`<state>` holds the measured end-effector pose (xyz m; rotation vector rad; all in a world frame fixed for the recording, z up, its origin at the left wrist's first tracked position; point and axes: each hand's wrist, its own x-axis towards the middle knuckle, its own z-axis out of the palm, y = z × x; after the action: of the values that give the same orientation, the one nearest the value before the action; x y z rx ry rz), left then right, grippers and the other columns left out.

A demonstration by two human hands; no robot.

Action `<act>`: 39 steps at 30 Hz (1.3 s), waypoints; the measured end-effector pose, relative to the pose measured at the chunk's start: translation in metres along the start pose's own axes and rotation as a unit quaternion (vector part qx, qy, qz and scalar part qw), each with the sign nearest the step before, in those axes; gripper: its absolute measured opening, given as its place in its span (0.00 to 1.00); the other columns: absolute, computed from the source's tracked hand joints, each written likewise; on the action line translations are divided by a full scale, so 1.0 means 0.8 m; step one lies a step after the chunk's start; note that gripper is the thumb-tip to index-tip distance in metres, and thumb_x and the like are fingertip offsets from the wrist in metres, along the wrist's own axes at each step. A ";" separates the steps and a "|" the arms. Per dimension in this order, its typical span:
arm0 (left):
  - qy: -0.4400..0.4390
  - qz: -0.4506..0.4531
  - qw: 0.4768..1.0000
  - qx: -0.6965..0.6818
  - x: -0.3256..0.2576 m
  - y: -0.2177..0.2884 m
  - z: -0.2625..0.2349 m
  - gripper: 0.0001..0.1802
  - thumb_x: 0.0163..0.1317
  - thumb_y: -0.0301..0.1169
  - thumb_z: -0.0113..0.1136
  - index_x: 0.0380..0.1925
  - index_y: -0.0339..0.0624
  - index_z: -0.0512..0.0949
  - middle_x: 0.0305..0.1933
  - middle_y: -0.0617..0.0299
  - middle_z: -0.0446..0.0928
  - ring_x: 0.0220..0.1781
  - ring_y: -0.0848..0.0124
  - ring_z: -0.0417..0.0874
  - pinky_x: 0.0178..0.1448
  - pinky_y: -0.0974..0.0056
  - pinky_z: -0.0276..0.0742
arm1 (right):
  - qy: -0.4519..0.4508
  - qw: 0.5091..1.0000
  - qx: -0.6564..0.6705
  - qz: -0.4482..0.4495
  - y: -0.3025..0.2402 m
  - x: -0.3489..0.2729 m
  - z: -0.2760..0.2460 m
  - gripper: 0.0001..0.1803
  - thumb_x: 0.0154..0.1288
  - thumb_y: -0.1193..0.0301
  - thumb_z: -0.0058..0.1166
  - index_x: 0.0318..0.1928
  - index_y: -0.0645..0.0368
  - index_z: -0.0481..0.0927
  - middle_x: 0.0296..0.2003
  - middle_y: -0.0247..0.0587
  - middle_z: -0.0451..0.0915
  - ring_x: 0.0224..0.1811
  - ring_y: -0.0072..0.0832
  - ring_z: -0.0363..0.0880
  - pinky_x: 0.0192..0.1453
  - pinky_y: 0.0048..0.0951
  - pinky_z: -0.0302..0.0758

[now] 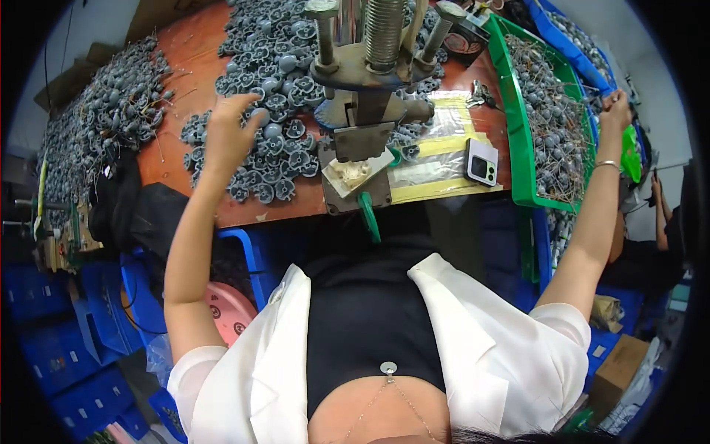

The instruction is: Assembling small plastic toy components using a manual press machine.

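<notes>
My left hand (228, 137) is over the left edge of a heap of grey round plastic caps (285, 126), thumb and fingers apart and no part gripped between them. My right hand (615, 112) is raised at the far right, above the blue bin's edge beyond the green tray. Its fingers are curled together; whatever they hold is too small to make out. Between my arms stands a metal press (362, 118) with a coil spring and two bolted posts. Under its head sits a pale block fixture (356, 174), with no cap visible on it.
A green tray (523, 148) holds grey parts with wire leads; a blue bin (592, 44) stands beyond it. More wired parts (111, 103) are heaped at left. A phone (481, 162) and keys (481, 96) lie right of the press. Another person's arm (659, 211) shows far right.
</notes>
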<state>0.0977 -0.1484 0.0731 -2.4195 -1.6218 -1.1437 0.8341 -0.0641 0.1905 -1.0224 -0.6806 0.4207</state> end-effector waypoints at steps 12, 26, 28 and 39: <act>-0.005 0.103 0.975 0.197 0.008 0.015 0.036 0.08 0.50 0.27 0.63 0.31 0.38 0.79 0.35 0.54 0.76 0.43 0.56 0.75 0.48 0.54 0.69 | -0.251 0.826 -0.493 0.108 -0.071 -0.043 0.021 0.12 0.60 0.63 0.56 0.33 0.59 0.80 0.23 0.31 0.76 0.20 0.19 0.70 0.23 0.21 0.68; -0.036 -0.025 0.989 -0.140 -0.107 0.125 0.066 0.15 0.48 0.22 0.67 0.38 0.41 0.82 0.44 0.50 0.74 0.43 0.55 0.78 0.45 0.59 0.76 | -0.451 0.864 0.219 0.048 -0.200 -0.060 0.052 0.17 0.70 0.66 0.44 0.42 0.67 0.80 0.44 0.52 0.80 0.46 0.36 0.78 0.57 0.35 0.71; 0.000 -0.026 0.989 -0.143 -0.108 0.138 0.081 0.15 0.46 0.23 0.68 0.37 0.42 0.82 0.43 0.50 0.74 0.43 0.54 0.77 0.47 0.58 0.74 | -0.517 0.807 0.262 0.113 -0.184 -0.107 0.080 0.17 0.71 0.67 0.42 0.44 0.69 0.78 0.49 0.54 0.77 0.50 0.41 0.74 0.63 0.38 0.65; 0.045 -0.187 0.905 -0.381 -0.116 0.148 0.127 0.10 0.49 0.24 0.67 0.32 0.32 0.80 0.42 0.53 0.79 0.52 0.58 0.77 0.64 0.57 0.63 | -0.486 0.872 -0.024 0.053 -0.111 -0.419 0.133 0.06 0.64 0.77 0.46 0.40 0.66 0.72 0.19 0.41 0.73 0.12 0.20 0.66 0.13 0.16 0.63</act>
<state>0.2314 -0.2376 -0.0104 -2.3859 -1.9217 -2.2857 0.5196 -0.2440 0.1988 -0.8526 -1.5422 1.0491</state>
